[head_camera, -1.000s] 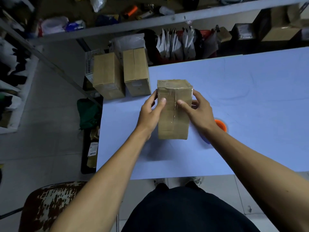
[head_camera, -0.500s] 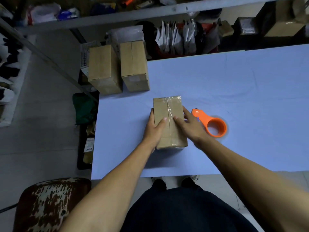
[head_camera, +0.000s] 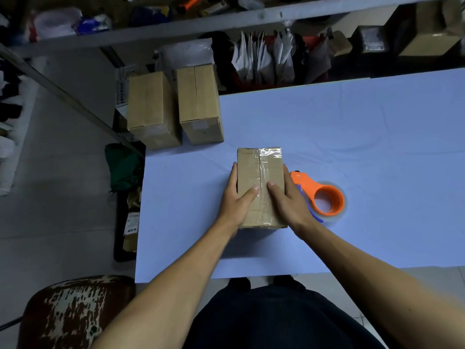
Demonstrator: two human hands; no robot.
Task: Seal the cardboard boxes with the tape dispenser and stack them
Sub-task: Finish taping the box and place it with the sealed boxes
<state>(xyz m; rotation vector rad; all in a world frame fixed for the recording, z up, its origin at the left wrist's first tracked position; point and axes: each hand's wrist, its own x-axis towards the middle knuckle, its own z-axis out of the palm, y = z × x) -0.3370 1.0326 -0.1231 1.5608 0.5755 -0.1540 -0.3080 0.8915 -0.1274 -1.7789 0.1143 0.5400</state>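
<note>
Centre of frame: taped box (head_camera: 260, 172) lies on the blue surface (head_camera: 377, 137), left hand (head_camera: 235, 200) and right hand (head_camera: 286, 200) clasping its sides, thumbs apparently pressing the seam tape flat. Tape dispenser (head_camera: 319, 195) rests just right; two boxes (head_camera: 173, 109) wait upper left.

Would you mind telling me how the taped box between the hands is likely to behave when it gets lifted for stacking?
The taped box looks stiff: its edges stay square under the left hand and right hand. It lies flat on the table, so it probably won't tip or roll. The glossy tape may be slick, so a grip on the bare cardboard sides seems safer.
</note>
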